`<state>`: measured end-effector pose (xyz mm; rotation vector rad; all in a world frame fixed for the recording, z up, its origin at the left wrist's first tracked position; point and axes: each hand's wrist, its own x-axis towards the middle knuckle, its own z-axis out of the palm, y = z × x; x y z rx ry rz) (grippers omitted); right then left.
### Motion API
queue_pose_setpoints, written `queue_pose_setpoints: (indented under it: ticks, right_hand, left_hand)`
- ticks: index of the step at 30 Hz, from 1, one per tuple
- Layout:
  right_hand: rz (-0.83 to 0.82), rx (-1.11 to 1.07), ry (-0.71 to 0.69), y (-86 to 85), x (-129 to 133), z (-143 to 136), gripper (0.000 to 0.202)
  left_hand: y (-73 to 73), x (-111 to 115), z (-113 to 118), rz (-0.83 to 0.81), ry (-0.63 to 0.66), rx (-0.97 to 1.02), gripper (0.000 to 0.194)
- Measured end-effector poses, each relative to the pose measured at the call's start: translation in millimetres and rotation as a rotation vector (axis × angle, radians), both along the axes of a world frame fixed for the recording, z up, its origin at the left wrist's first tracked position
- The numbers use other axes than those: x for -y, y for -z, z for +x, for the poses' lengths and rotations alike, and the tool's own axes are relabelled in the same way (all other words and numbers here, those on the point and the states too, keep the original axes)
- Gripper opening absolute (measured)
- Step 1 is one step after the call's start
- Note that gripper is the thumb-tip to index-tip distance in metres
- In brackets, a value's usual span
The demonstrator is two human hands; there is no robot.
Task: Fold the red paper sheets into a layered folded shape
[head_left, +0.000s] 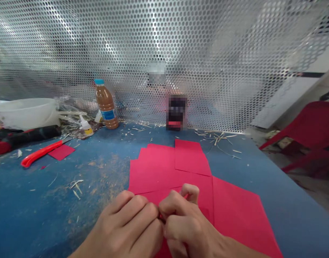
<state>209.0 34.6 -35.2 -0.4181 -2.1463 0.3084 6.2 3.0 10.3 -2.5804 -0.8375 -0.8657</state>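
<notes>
Sheets of red paper point(156, 166) lie partly hidden beneath curled fingers point(136, 206).

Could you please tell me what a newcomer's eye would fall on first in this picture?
Probably the red sheets, overlapping on the blue table, with the left hand and right hand meeting, fingers curled, at the bottom centre. Behind them, the perforated panel spans the background. To the left, the brown bottle with its blue cap stands near the panel, and a red-handled knife lies closer in.
</notes>
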Motion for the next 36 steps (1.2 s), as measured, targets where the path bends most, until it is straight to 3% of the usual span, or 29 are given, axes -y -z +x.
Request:
queue_pose_setpoints:
  ticks: [7,14,17,21,26,30,31,34,36]
  right_hand:
    - [-0.109,0.096,-0.020,10.0,-3.4,1.7,0.014]
    - [-0.214,0.022,0.021,-14.2,4.7,8.5,0.033]
    - [-0.280,-0.006,0.074,-23.1,6.3,10.2,0.039]
    - [-0.471,-0.153,0.135,-26.6,1.9,3.9,0.038]
    - [-0.675,-0.116,0.189,-34.9,-1.0,-1.6,0.036]
    - [-0.715,-0.061,0.149,-36.7,-1.7,-0.5,0.010]
    - [-0.701,-0.052,0.150,-35.9,-2.1,-0.3,0.006]
    - [-0.690,-0.052,0.179,-33.6,-3.8,-0.4,0.020]
    - [-0.733,-0.069,0.189,-33.3,-5.2,-1.1,0.027]
  left_hand:
    - [-2.6,-0.4,-0.9,-0.062,0.024,0.022,0.036]
    - [-12.0,-1.5,-6.8,-0.077,-0.003,-0.023,0.034]
    - [-16.0,-5.8,-9.0,-0.071,-0.002,0.039,0.024]
    - [-18.8,-13.9,-11.1,-0.311,-0.082,0.303,0.018]
    - [-15.2,-17.4,-11.2,-0.676,-0.162,0.596,0.015]
    - [-9.7,-16.3,-11.2,-0.823,-0.206,0.652,0.018]
    - [-9.0,-16.3,-11.4,-0.817,-0.211,0.642,0.017]
    - [-8.5,-17.7,-13.0,-0.640,-0.212,0.568,0.006]
    - [-8.7,-19.2,-14.8,-0.453,-0.170,0.444,0.017]
